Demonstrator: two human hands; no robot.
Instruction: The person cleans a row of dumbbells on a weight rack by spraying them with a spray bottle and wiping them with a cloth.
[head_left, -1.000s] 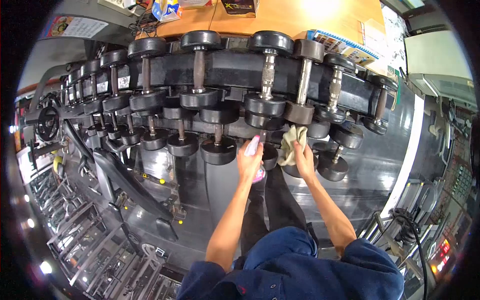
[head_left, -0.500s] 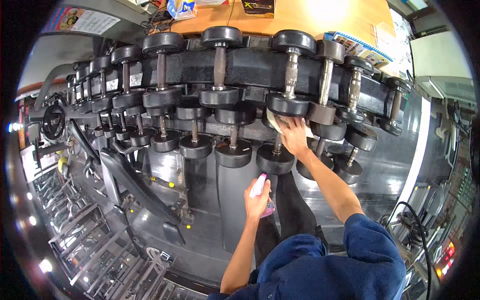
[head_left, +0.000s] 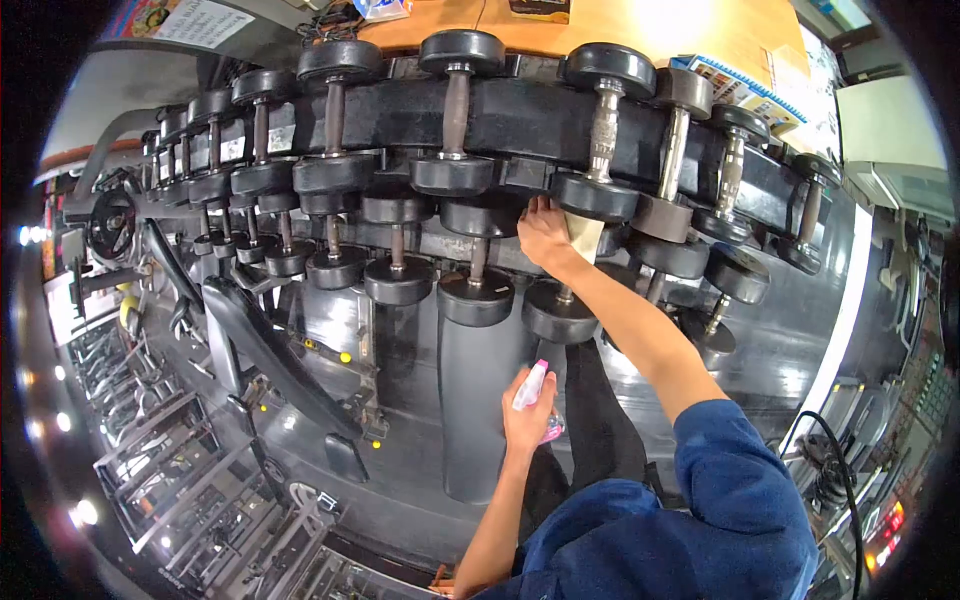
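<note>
My right hand (head_left: 545, 232) presses a pale yellow cloth (head_left: 583, 234) against the far end of a black dumbbell (head_left: 556, 312) on the lower tier of the dumbbell rack (head_left: 520, 120). The cloth is partly hidden under a dumbbell head of the upper tier. My left hand (head_left: 527, 420) is lower and nearer to me, away from the rack. It grips a small spray bottle (head_left: 535, 392) with a pink and white nozzle that points up toward the rack.
Two tiers of black dumbbells run across the view. A black weight bench (head_left: 270, 350) stands at the left, with more racks and machines behind it. A wooden counter (head_left: 640, 30) sits above the rack. Cables (head_left: 825, 450) lie on the dark floor at right.
My right hand with the cloth moved up and left, from the lower dumbbell heads deeper into the rack. My left hand drew the spray bottle down and back toward me.
</note>
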